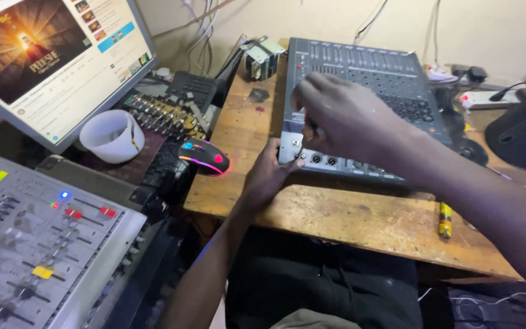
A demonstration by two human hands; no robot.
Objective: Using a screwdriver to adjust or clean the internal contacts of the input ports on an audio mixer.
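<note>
A grey audio mixer [372, 73] with rows of sliders and knobs lies on a wooden bench [348, 222]. My left hand [267, 176] grips the mixer's near left corner, thumb against the jack panel. My right hand [345, 119] hovers over that same corner with fingers pinched on a thin dark tool, probably a screwdriver [309, 128], whose tip points down at the front panel. The tool is mostly hidden by my fingers.
A glowing computer mouse [205, 157] sits left of the bench. A white cup [112, 135], a monitor [50, 61] and a second mixing console [31, 244] stand at left. A transformer [262, 58] rests at the bench's back. A yellow pen-like tool [445, 220] lies at right.
</note>
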